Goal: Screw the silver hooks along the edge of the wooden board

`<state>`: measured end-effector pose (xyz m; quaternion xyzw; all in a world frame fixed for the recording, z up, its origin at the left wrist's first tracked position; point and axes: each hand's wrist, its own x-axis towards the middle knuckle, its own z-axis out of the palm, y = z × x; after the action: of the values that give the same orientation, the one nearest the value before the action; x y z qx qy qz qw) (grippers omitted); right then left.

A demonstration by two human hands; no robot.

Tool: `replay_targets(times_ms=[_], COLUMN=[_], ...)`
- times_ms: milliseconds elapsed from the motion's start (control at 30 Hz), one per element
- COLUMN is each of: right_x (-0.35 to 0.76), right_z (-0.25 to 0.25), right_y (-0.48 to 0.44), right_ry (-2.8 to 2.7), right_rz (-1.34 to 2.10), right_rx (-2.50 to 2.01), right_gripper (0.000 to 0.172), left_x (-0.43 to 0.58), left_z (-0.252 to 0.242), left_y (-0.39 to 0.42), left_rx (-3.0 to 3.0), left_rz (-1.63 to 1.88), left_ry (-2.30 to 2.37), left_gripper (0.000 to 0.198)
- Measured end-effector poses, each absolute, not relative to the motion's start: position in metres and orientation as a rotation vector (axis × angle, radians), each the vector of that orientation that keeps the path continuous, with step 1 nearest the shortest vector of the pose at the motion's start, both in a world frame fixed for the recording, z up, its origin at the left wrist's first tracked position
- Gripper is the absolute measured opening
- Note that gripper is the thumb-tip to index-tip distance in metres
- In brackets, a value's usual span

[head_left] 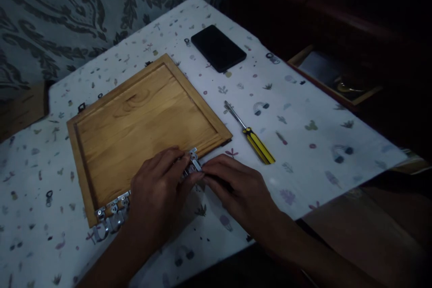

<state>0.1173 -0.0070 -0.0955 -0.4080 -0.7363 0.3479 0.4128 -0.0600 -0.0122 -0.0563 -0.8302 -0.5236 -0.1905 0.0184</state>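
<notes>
A square wooden panel (145, 121) with a raised frame lies flat on a table with a white patterned cloth (303, 144). On its near edge sits a metal hinge (193, 162). My left hand (158, 193) and my right hand (236, 184) meet at that hinge, fingers pinched round it from both sides. A second metal hinge (111, 213) sits at the panel's near left corner, untouched. A screwdriver (251, 135) with a yellow and black handle lies on the cloth just right of the panel, beyond my right hand.
A black phone (218, 47) lies face down at the table's far side. Small dark clips (81, 107) show along the panel's far edge. An open wooden drawer (334, 76) stands in the dark at the right. A patterned fabric (67, 9) hangs behind.
</notes>
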Motion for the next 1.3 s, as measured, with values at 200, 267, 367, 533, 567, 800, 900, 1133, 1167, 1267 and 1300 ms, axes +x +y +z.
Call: replay_targets(times_ms=[200,267,367,533,567,800,900,1133,1167,1267,1300], right_x=[0.117,0.117,0.117,0.117,0.117,0.117,0.116,0.123,0.128,0.153,0.162], right_z=[-0.098,-0.097,-0.096,-0.095,-0.096,-0.098,-0.099,-0.089,-0.086,-0.084,-0.086], right_y=[-0.008,-0.008,-0.007,-0.007,-0.007,-0.008,-0.007,-0.015,-0.016,-0.017,-0.015], right_ry=[-1.847,-1.847,-1.847,-1.853,-1.857,-1.86,-1.853,-1.856,-1.885,-1.874,-1.85], right_rz=[0.878,0.879,0.884,0.884,0.882,0.869,0.894,0.95,0.928,0.611,0.463], right_rx=[-1.051,-1.045,-1.049,-1.026,-1.026,-1.046,-1.047,-1.059,-1.101,-1.257,-1.349], right_gripper=[0.013,0.014,0.015,0.013,0.013,0.013,0.014,0.018,0.021,0.028,0.029], left_x=[-0.06,-0.06,-0.061,-0.061,-0.061,-0.061,-0.062,-0.062,-0.061,-0.061,-0.06], left_z=[-0.055,-0.056,-0.056,-0.055,-0.055,-0.055,-0.055,-0.051,-0.05,-0.05,-0.05], left_y=[-0.011,-0.011,-0.012,-0.012,-0.012,-0.011,-0.01,-0.01,-0.01,-0.009,-0.009], left_rx=[-2.575,-2.57,-2.568,-2.589,-2.597,-2.606,-2.608,-2.647,-2.647,-2.631,-2.627], left_rz=[-0.571,-0.554,-0.526,-0.53,-0.524,-0.532,-0.548,-0.544,-0.554,-0.561,-0.552], left_ry=[-1.637,-1.642,-1.656,-1.645,-1.651,-1.664,-1.657,-1.704,-1.708,-1.699,-1.7], left_gripper=[0.032,0.032,0.033,0.032,0.031,0.031,0.031,0.028,0.029,0.032,0.032])
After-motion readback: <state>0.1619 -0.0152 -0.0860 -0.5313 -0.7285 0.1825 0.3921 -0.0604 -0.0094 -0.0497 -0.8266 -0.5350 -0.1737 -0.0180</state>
